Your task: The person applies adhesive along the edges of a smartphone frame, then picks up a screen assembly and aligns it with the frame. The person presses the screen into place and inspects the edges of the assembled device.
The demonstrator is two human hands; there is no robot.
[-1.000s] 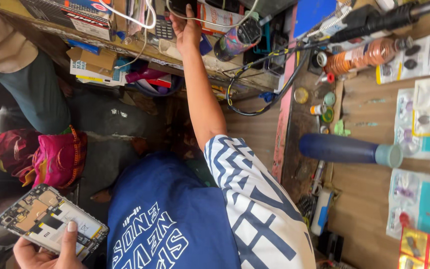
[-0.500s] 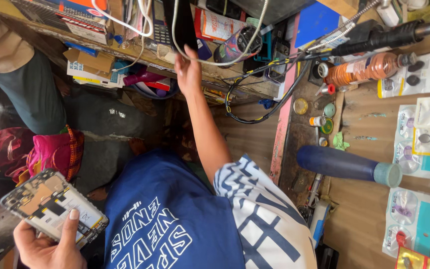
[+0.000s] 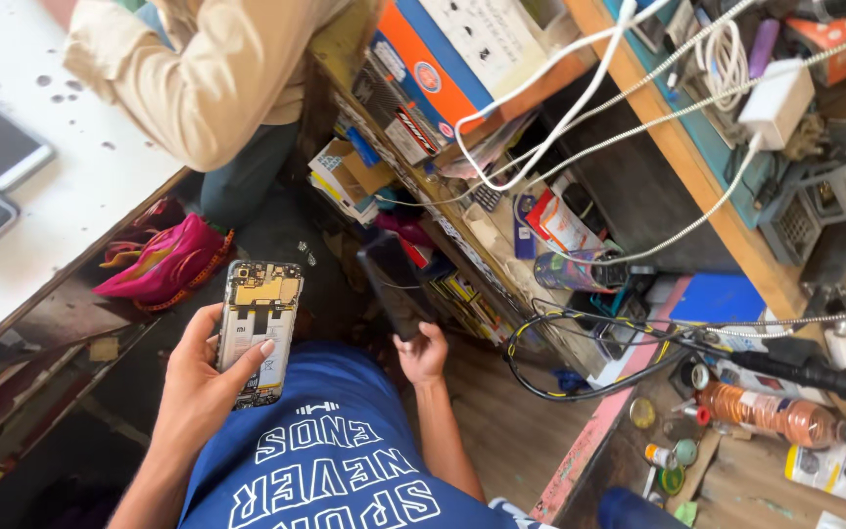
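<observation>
since the earlier frame your right hand (image 3: 421, 355) left the shelf, now gripping a dark panel (image 3: 394, 284); left hand (image 3: 210, 377) clamps the opened phone (image 3: 258, 328). align edges first.

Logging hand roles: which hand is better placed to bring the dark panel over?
Right, likely: the right hand grips the dark panel; the left hand holds the opened phone.

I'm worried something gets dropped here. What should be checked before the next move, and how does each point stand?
1. Left hand grip on opened phone: ok, fingers wrap its edges.
2. Right hand grip on dark panel: ok, held by its lower end.
3. Phone and panel apart: ok.
4. Phone's open side faces the camera: ok.
5. Panel undamaged: cannot tell.
</observation>
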